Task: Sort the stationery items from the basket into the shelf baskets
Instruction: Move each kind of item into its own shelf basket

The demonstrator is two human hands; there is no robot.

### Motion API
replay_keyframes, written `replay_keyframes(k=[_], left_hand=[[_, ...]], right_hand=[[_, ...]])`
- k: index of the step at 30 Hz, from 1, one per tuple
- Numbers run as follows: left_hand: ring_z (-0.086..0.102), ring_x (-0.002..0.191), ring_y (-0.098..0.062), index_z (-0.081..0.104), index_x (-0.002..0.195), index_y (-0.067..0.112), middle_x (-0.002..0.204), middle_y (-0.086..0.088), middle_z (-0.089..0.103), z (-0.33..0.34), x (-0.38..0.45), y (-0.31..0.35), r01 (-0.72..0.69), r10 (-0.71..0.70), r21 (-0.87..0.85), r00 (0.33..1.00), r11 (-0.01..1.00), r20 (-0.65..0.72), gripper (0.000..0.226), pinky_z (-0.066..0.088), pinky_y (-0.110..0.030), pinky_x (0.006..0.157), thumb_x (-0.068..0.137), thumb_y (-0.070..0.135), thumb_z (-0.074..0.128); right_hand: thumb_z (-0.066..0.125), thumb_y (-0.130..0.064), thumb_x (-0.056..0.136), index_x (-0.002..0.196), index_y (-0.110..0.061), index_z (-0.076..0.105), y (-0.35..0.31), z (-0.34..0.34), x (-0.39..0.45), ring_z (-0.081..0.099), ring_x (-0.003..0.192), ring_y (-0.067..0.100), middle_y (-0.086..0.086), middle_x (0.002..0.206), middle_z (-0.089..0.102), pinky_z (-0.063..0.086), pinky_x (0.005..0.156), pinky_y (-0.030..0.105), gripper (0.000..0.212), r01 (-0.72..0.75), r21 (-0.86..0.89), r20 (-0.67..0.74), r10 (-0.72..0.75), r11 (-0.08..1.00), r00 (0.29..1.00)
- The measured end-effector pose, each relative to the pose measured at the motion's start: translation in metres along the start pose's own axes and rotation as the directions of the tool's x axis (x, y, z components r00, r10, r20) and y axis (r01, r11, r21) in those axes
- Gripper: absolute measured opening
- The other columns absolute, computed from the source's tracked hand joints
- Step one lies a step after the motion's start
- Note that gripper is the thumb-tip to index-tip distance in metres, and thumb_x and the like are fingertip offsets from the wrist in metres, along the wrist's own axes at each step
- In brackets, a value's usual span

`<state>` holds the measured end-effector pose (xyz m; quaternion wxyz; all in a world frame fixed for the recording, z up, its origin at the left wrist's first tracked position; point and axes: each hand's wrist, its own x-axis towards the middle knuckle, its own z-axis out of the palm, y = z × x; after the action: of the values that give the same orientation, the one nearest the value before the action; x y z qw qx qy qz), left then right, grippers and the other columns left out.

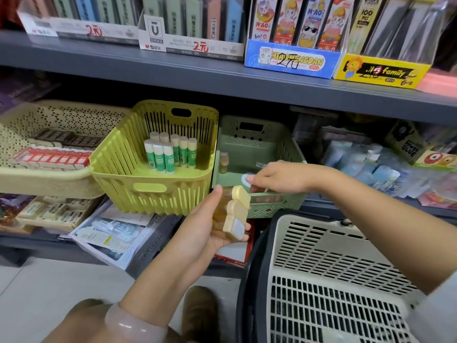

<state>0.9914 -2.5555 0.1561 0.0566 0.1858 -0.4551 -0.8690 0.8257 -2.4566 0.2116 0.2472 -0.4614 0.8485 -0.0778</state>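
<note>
Now cupped in left hand (210, 226), glue bottles (233, 211) just before green basket (279, 204); right hand (274, 178) fingers pinching one above it.

The green basket (257, 154) under the right hand (277, 178) lies mostly bare; one bottle (224, 162) stands far-left.

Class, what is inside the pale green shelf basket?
One amber glue bottle stands at the pale green basket's left wall. The right hand reaches in, hiding the floor beneath it.

Bright even light, blurred edges, wide-angle distortion
</note>
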Motion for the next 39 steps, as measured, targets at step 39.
replay_keyframes(k=[39], left_hand=[[0.065, 0.058, -0.018, 0.059, 0.109, 0.004, 0.074, -0.011, 0.070, 0.001, 0.002, 0.002, 0.020, -0.020, -0.228, 1.000, 0.973, 0.000, 0.046, 0.052, -0.027, 0.053, 0.090, 0.043, 0.042]], right_hand=[[0.066, -0.025, 0.081, 0.105, -0.023, 0.064, -0.033, 0.005, -0.018, 0.063, 0.094, 0.002, -0.011, 0.097, 0.069, 0.048, 0.083, 0.015, 0.024, 0.305, 0.407, 0.023, -0.343, 0.861, 0.939]])
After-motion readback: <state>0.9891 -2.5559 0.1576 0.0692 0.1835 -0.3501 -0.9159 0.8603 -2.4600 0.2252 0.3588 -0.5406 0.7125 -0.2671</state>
